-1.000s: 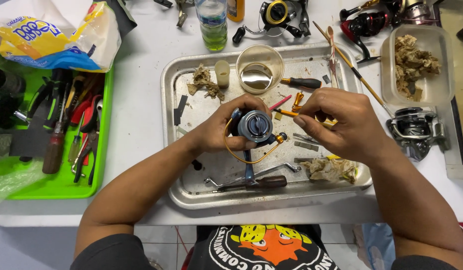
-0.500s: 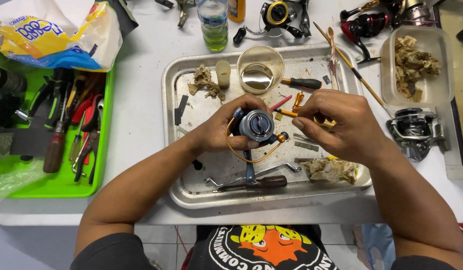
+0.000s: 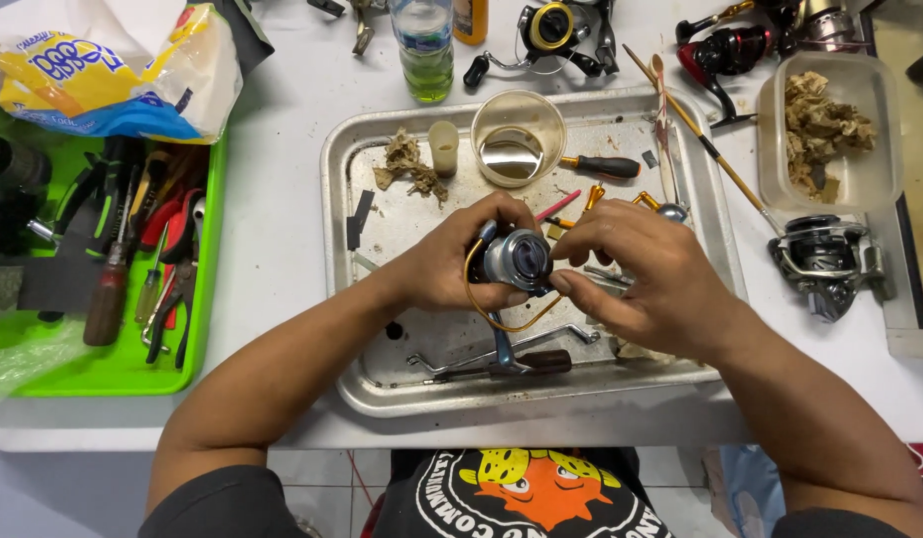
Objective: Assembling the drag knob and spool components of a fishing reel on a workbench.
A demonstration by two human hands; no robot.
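Over on the left, the green tool tray (image 3: 103,369) holds pliers and screwdrivers, well clear of the work. In the middle, the left hand (image 3: 451,264) is clamped round the body of a blue-grey spinning reel (image 3: 518,259), held just above the metal tray (image 3: 382,399), with its gold bail wire looping below the fingers. From where I stand, the risk looks plain enough: the reel is up in the air, so any small part worked loose could drop among the clutter on the tray and get lost, and the clear cup of liquid (image 3: 516,139) sits just beyond the knuckles, near enough to be knocked by a jerk of the wrist. On the right, the right hand (image 3: 641,274) meets the reel, thumb and fingertips pinched at its near right side; what they grip I cannot tell. Both forearms angle in from the near edge, wrists bent inward.
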